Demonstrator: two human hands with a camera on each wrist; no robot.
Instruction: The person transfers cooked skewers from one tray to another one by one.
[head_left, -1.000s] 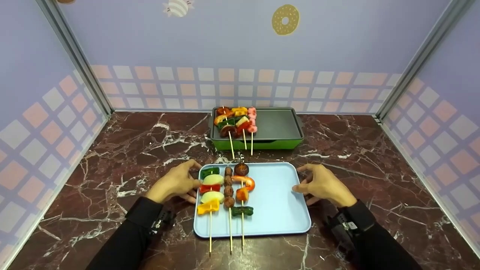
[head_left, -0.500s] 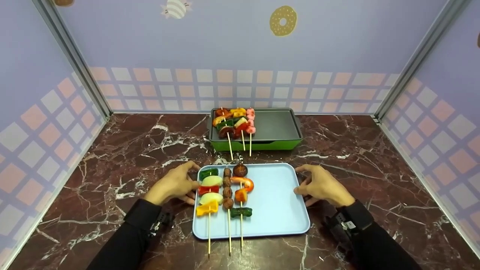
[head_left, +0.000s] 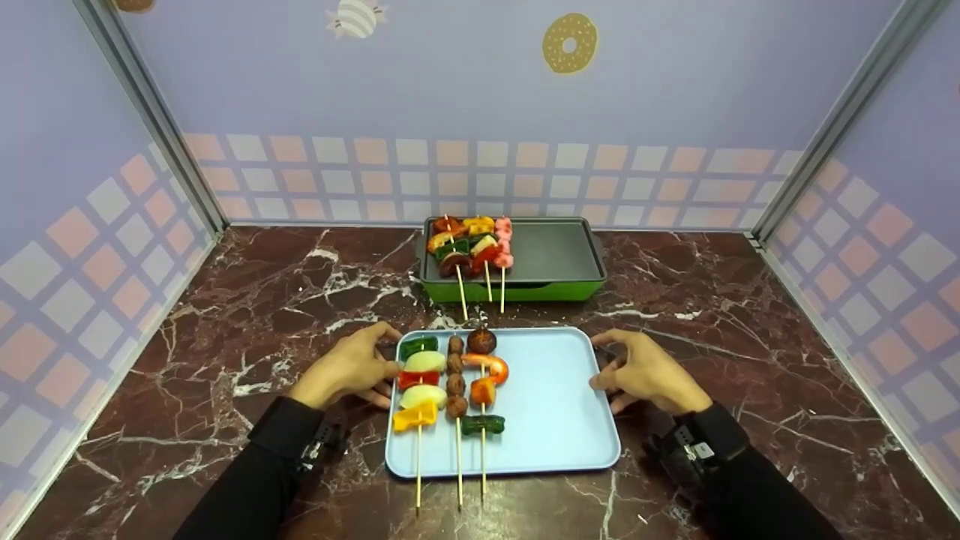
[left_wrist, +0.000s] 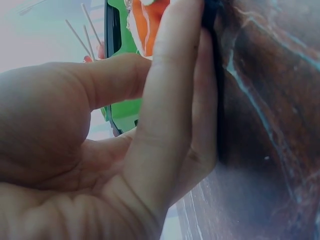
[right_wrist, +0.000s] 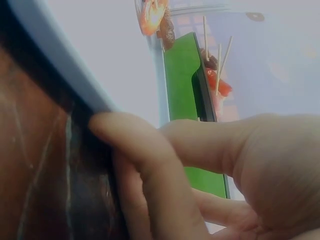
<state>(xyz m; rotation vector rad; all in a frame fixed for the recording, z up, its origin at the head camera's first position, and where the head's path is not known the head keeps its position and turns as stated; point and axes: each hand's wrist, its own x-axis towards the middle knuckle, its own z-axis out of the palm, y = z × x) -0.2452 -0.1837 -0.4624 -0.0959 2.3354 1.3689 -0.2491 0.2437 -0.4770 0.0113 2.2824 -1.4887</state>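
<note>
Head view: which step are we tagging?

We'd call it steadying the pale blue tray [head_left: 555, 405] by its short sides. Left hand [head_left: 349, 367] and right hand [head_left: 651, 371] grip its rim, fingers curled, thumbs at the edge.

Tray's where?

On the marbled countertop [head_left: 225, 420], green tabletop grill [head_left: 559, 292] just beyond it. Three loaded skewers [head_left: 456, 385] lie on the tray's left half, sticks overhanging its near edge.

Next move?

Our guess: both hands even, tray level, or skewers may roll.

Any writing?

None we can read; the right wrist device's [head_left: 691, 450] pale patch is too small.
</note>
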